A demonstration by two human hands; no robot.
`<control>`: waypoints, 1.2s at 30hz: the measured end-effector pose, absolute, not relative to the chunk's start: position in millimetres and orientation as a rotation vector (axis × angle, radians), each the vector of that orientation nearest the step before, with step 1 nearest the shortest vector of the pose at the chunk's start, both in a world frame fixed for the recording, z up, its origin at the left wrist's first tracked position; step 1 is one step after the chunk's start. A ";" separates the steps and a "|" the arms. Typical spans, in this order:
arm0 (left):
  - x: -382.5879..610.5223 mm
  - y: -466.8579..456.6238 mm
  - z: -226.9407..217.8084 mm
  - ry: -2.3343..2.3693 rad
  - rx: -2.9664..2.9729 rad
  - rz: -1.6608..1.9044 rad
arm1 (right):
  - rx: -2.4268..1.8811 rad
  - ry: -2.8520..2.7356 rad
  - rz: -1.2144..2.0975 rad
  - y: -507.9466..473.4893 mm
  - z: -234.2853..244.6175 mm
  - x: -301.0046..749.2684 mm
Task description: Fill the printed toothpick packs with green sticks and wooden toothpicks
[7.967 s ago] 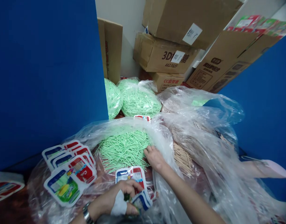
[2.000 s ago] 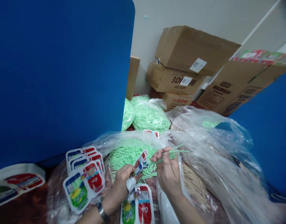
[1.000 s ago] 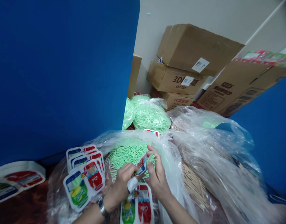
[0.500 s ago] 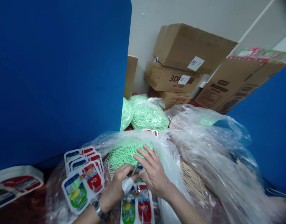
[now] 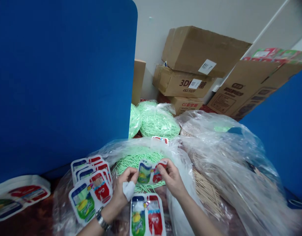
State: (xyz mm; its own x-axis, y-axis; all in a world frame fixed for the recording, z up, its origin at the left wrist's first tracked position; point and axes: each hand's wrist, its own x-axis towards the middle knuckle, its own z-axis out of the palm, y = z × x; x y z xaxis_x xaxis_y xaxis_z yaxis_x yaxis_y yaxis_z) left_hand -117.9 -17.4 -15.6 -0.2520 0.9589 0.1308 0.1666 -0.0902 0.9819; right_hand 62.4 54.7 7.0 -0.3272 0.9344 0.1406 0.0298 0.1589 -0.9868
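Observation:
A small printed pouch [image 5: 149, 171], green-yellow on one half and red on the other, is held up flat between both hands. My left hand [image 5: 124, 190], with a white bandage on the thumb and a watch on the wrist, pinches its left edge. My right hand [image 5: 171, 178] pinches its right edge. Behind them lies a heap of loose green sticks [image 5: 133, 161] in an open clear plastic bag [image 5: 111, 149]. Another pouch [image 5: 147, 214] of the same print lies flat just below my hands.
A fanned pile of printed pouches [image 5: 90, 183] lies at the left, with more [image 5: 16, 196] at the far left. Bagged green sticks [image 5: 158, 122] sit behind. Pale wooden sticks [image 5: 205, 193] lie under crumpled plastic at the right. Cardboard boxes [image 5: 202, 52] and blue partitions [image 5: 62, 82] surround the space.
Earlier my right hand lifted a bundle of green sticks from the heap and brought it to the pouch in my left hand. Now both hands hold the pouch flat by its edges.

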 end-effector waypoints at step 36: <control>-197.9 -121.3 -36.4 1.724 0.961 1.186 | -0.903 -2.439 1.132 13.7 -3.6 61.8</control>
